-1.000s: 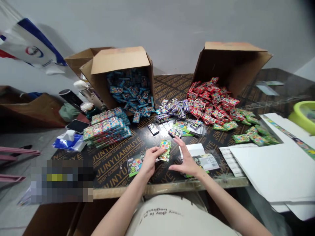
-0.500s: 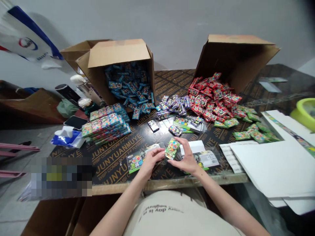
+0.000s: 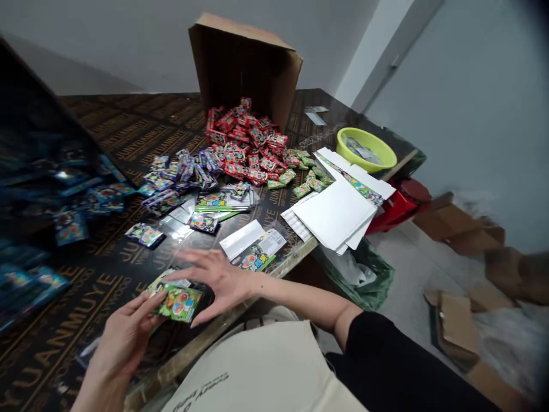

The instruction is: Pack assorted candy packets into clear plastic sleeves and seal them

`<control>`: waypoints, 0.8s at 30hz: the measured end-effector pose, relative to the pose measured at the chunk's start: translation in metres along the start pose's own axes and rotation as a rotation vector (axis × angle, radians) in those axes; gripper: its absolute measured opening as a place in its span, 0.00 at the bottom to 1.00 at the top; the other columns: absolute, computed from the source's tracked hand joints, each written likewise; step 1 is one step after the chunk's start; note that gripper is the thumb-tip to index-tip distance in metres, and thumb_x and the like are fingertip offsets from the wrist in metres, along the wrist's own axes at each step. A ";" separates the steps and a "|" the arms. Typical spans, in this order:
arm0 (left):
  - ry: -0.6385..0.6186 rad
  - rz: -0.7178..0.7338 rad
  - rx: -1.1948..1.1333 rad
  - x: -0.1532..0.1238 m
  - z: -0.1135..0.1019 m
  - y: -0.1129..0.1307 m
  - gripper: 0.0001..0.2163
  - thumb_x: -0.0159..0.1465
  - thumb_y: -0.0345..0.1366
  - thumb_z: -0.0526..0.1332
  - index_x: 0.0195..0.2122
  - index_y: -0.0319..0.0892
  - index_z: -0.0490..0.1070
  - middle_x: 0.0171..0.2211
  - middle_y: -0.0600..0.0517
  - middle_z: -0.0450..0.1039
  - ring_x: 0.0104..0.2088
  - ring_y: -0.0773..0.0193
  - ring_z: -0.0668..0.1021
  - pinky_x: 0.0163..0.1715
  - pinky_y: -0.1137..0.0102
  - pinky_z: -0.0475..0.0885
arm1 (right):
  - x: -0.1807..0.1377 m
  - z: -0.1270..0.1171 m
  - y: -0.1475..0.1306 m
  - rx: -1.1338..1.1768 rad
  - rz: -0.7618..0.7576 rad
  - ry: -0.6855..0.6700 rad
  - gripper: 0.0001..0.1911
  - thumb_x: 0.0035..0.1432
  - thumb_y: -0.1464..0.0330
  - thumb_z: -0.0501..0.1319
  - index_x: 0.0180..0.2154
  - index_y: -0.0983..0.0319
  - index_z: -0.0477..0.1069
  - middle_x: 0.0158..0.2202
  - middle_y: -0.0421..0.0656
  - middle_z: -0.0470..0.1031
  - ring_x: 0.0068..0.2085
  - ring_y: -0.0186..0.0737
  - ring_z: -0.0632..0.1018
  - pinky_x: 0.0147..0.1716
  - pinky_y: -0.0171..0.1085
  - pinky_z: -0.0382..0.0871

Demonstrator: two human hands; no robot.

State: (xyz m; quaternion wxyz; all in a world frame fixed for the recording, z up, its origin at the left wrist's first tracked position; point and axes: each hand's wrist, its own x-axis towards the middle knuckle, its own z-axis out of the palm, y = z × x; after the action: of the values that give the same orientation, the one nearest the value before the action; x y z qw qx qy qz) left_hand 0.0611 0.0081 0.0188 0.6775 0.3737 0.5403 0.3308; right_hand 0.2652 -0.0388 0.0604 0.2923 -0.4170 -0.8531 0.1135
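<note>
"What's left of the left fingers?"
"Tabletop [image 3: 64, 343], lettered YUANMUYE."
"And the left hand [image 3: 122, 337]?"
"Its fingers pinch a green packet [image 3: 182, 303] at its left end. Printed face up, its long axis runs sideways, from those fingers toward the right hand [image 3: 225, 280]."
"Readable?"
"Too small. The right fingers spread wide about its far end; I can't tell whether they touch."
"Farther right?"
"Just beyond the right fingers, a printed sleeve [image 3: 255, 257], its characters too small to read."

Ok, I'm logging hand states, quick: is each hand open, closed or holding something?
Left hand: closed, pinching a green packet.
Right hand: open, spread near the packet; contact unclear.
</note>
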 end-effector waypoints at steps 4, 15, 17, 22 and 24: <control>-0.116 -0.017 0.081 -0.002 0.006 -0.010 0.14 0.48 0.43 0.65 0.31 0.38 0.72 0.30 0.52 0.75 0.36 0.54 0.76 0.26 0.69 0.73 | -0.001 0.001 -0.001 0.061 -0.086 -0.166 0.32 0.49 0.58 0.62 0.53 0.65 0.59 0.56 0.48 0.59 0.55 0.35 0.61 0.55 0.34 0.48; -0.055 0.480 0.668 0.002 -0.016 -0.007 0.30 0.46 0.50 0.66 0.48 0.39 0.67 0.48 0.43 0.69 0.48 0.47 0.70 0.48 0.55 0.64 | -0.008 0.002 0.011 0.172 0.102 0.072 0.39 0.37 0.61 0.69 0.52 0.62 0.60 0.50 0.48 0.62 0.53 0.44 0.64 0.54 0.41 0.55; 0.086 0.686 1.061 0.006 -0.027 -0.011 0.41 0.39 0.50 0.69 0.54 0.39 0.61 0.54 0.40 0.60 0.54 0.42 0.62 0.53 0.51 0.57 | -0.013 0.003 0.023 0.160 0.219 0.170 0.39 0.39 0.62 0.69 0.53 0.61 0.59 0.51 0.49 0.61 0.52 0.46 0.63 0.53 0.44 0.56; 0.047 0.699 1.344 0.008 -0.041 -0.027 0.41 0.45 0.40 0.66 0.59 0.38 0.51 0.49 0.41 0.65 0.49 0.50 0.67 0.53 0.54 0.55 | -0.014 0.023 0.049 0.117 0.224 0.138 0.40 0.41 0.59 0.68 0.56 0.56 0.55 0.54 0.48 0.59 0.55 0.50 0.61 0.54 0.48 0.55; 0.024 0.733 1.293 0.003 -0.038 -0.029 0.43 0.45 0.39 0.65 0.60 0.37 0.47 0.49 0.42 0.65 0.50 0.52 0.67 0.55 0.55 0.52 | -0.012 0.030 0.050 0.070 0.221 0.129 0.41 0.41 0.58 0.68 0.56 0.56 0.56 0.55 0.49 0.59 0.55 0.52 0.61 0.53 0.50 0.55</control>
State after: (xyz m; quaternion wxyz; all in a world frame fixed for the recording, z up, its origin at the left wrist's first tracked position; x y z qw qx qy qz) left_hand 0.0257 0.0017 -0.0133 0.1627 0.8505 0.4753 0.1558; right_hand 0.2852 -0.0152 0.0097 0.3468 -0.5044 -0.7768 0.1476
